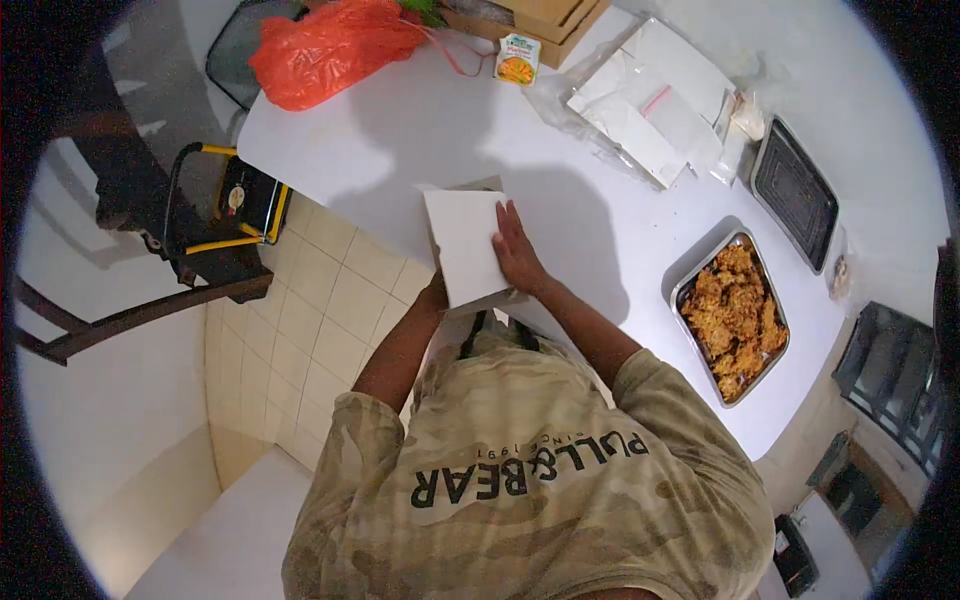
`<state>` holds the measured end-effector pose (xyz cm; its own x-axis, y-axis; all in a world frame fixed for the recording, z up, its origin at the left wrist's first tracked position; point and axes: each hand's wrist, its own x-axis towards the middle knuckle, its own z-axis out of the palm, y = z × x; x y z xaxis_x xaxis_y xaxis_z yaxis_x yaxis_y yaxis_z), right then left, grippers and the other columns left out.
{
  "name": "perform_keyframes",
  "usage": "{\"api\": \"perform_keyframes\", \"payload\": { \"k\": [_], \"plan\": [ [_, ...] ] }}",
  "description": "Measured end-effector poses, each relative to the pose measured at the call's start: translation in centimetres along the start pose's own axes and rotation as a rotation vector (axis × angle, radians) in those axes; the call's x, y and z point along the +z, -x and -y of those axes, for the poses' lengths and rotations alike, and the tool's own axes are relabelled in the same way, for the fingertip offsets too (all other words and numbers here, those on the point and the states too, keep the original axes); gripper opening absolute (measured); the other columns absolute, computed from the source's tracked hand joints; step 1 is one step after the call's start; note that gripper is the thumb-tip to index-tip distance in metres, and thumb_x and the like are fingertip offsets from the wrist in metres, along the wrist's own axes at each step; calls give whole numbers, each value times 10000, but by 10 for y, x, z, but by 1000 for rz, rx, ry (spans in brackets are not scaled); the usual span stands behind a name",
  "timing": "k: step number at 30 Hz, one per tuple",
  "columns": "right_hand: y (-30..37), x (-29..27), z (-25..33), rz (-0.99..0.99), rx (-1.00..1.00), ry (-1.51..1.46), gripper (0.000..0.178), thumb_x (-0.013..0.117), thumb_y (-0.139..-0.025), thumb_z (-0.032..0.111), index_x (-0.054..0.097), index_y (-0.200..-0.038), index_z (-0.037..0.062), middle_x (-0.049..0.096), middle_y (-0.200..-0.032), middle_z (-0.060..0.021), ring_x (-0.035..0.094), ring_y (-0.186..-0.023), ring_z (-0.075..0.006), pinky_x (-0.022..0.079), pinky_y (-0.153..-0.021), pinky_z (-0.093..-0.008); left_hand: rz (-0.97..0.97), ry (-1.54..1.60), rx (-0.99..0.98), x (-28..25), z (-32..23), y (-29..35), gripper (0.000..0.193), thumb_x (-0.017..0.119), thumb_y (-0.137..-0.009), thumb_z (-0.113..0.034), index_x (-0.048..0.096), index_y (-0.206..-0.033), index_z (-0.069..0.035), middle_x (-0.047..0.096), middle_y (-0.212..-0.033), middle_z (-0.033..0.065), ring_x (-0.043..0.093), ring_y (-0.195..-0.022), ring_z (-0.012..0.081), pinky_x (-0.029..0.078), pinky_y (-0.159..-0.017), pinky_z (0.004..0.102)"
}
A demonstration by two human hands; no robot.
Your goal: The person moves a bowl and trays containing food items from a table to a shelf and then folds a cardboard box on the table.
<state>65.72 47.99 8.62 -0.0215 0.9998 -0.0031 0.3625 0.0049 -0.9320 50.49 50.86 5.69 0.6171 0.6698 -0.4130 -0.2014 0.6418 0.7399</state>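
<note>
A white cardboard box point(468, 245) is between my two hands at the table's near edge, its flat white panel facing up. My right hand point(518, 248) presses along the right side of the box, fingers stretched upward and close together, gripping it from that side. On the opposite side, my left hand point(434, 292) grips the lower left edge; its fingers are mostly hidden by the box. Further right on the table stands a metal tray point(680, 302) filled with brown fried food pieces point(738, 315).
Flat white cardboard pieces point(690, 65) and clear plastic bags lie at the back right, near a dark empty tray point(797, 195). A red plastic bag point(335, 50), a small packet point(517, 60) and a brown box point(560, 25) sit at the back. A yellow-black folding step point(235, 200) stands left.
</note>
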Motion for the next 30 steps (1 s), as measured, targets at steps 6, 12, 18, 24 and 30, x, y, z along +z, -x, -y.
{"api": "perform_keyframes", "payload": {
  "k": [6, 12, 18, 24, 30],
  "plan": [
    [10, 9, 8, -89, -30, 354, 562, 388, -824, 290, 161, -1266, 27, 92, -1285, -281, 178, -1171, -418, 211, -925, -486, -163, -304, 3, 0, 1, 4, 573, 366, -805, -463, 248, -1243, -112, 321, -1220, 110, 334, -1107, 225, 287, -914, 371],
    [10, 18, 21, -80, -29, 351, 585, 390, -818, 321, 153, -1269, 33, 74, -1306, -244, 161, -1191, -385, 208, -906, -526, -206, -547, 31, 11, 20, 27, 569, 404, -789, -456, 284, -1221, -106, 359, -1184, 113, 363, -1080, 225, 312, -891, 364],
    [14, 30, 35, 15, 24, 430, 582, 330, -839, 342, 98, -1289, 54, 71, -1325, -203, 127, -1210, -369, 166, -905, -547, -217, -758, 5, 21, 51, 58, 565, 443, -773, -450, 319, -1199, -100, 397, -1148, 117, 392, -1052, 225, 337, -869, 357],
    [7, 56, 29, -88, -39, 526, 666, 450, -796, 347, 111, -1280, 40, 133, -1307, -202, 240, -1160, -361, 214, -915, -482, -258, -872, 6, 17, 60, 85, 561, 482, -757, -443, 354, -1178, -95, 436, -1113, 120, 422, -1025, 225, 362, -846, 349],
    [-52, 43, 34, 87, -158, 138, 801, 686, -631, 310, 241, -1234, 26, 260, -1258, -171, 349, -1095, -283, 300, -897, -385, -316, -969, -30, -33, 12, 134, 557, 521, -741, -437, 389, -1156, -89, 474, -1077, 123, 451, -997, 225, 387, -824, 342]
  ]
}}
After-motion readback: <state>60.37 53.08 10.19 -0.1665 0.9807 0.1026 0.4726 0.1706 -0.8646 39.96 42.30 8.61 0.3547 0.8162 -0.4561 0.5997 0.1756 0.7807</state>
